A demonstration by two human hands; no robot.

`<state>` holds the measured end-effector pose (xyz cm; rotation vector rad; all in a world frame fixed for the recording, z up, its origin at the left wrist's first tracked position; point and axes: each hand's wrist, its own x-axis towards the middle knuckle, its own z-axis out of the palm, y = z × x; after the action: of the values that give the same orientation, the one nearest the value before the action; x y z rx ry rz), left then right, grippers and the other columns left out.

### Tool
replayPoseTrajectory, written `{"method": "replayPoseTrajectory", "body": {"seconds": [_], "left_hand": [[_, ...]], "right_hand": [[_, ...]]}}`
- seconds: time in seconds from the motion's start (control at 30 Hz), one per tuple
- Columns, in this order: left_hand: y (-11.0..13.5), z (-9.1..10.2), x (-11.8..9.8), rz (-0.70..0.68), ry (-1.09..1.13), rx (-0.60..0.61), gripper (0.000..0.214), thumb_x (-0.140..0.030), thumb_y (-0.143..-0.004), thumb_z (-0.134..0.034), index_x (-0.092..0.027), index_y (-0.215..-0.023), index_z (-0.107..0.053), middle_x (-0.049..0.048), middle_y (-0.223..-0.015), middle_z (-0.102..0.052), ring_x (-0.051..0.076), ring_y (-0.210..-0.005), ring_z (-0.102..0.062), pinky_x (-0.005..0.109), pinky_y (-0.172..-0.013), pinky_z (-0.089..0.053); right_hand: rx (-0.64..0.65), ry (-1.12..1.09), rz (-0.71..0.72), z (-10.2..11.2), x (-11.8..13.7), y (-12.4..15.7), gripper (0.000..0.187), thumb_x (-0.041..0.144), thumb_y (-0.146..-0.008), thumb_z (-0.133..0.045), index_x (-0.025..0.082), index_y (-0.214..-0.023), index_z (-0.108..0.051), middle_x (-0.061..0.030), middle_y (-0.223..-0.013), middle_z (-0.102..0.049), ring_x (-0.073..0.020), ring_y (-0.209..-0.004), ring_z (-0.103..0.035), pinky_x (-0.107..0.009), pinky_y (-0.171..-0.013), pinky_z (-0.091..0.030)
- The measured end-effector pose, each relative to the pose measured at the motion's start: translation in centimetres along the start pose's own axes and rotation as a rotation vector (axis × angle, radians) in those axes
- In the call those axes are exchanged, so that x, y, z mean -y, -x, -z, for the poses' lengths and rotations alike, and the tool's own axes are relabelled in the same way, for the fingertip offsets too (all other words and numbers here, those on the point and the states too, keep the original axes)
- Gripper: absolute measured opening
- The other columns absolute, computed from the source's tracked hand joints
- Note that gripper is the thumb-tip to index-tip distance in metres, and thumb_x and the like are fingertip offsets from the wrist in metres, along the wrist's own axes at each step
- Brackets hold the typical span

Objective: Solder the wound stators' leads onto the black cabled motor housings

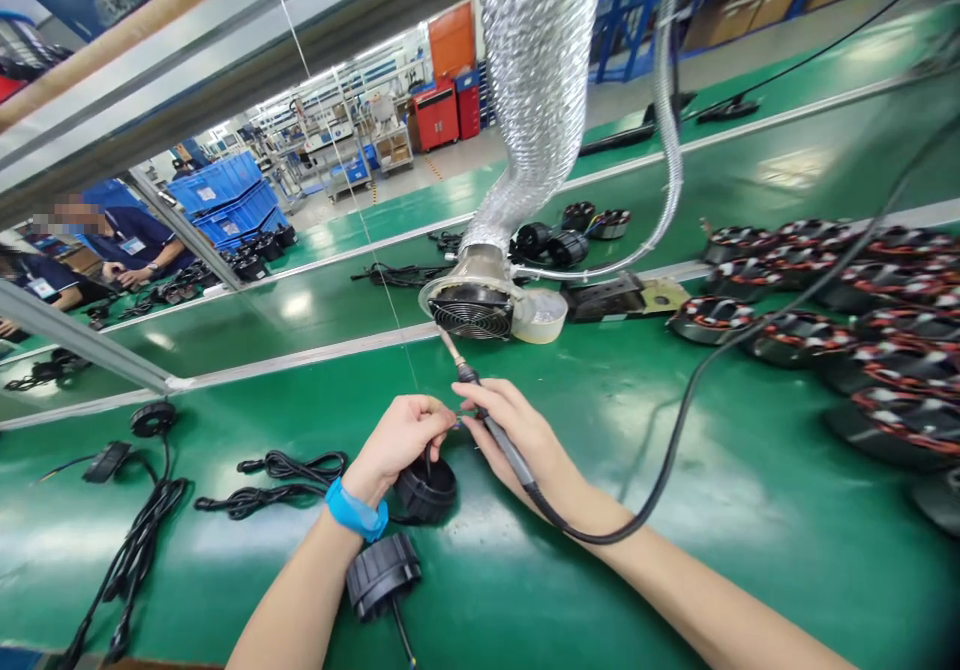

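Note:
My right hand (pixel 525 440) is closed around a soldering iron (pixel 510 450), its tip pointing up and away toward the fan grille. The fingertips of my left hand (pixel 409 440), which has a blue wristband (pixel 355 510), pinch a thin wire (pixel 458 423) close to my right fingers; its exact end is hard to see. Right below my left hand sits a round black plastic cap (pixel 427 490), partly hidden by the fingers. A second black ribbed cap (pixel 384 575) with a cable lies nearer to me, beside my left forearm.
A fan (pixel 472 312) under a silver duct (pixel 536 70) stands ahead, with a tape roll (pixel 540 316) beside it. Motor stators (pixel 795 335) crowd the right side. Coiled black cables (pixel 277 480) and capped cables (pixel 146 530) lie left. A co-worker (pixel 135 240) sits far left.

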<state>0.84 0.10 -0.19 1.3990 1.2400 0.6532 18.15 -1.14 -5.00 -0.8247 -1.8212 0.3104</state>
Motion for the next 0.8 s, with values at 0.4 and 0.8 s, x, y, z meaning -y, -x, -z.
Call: {"method": "replayPoseTrajectory", "body": {"seconds": [0.4, 0.8], "left_hand": [[0.4, 0.0, -0.3, -0.045, -0.016, 0.034, 0.041, -0.053, -0.079, -0.066, -0.015, -0.068, -0.054, -0.0037, -0.055, -0.052, 0.008, -0.046, -0.046, 0.022, -0.05, -0.033], [0.0, 0.7, 0.5, 0.039, 0.087, 0.197, 0.048, -0.059, -0.07, -0.076, -0.014, -0.071, -0.058, -0.0009, -0.06, -0.058, 0.009, -0.052, -0.052, 0.024, -0.056, -0.039]], "right_hand": [[-0.03, -0.018, 0.052, -0.2, 0.2, -0.3, 0.046, 0.006, -0.094, -0.043, 0.027, -0.133, -0.053, -0.0079, -0.105, -0.061, -0.0175, -0.092, -0.068, -0.029, -0.079, -0.059], [-0.019, -0.01, -0.01, 0.1, 0.6, 1.1, 0.039, 0.01, -0.095, -0.047, 0.026, -0.131, -0.053, -0.0086, -0.107, -0.058, -0.0166, -0.084, -0.068, -0.029, -0.076, -0.059]]}}
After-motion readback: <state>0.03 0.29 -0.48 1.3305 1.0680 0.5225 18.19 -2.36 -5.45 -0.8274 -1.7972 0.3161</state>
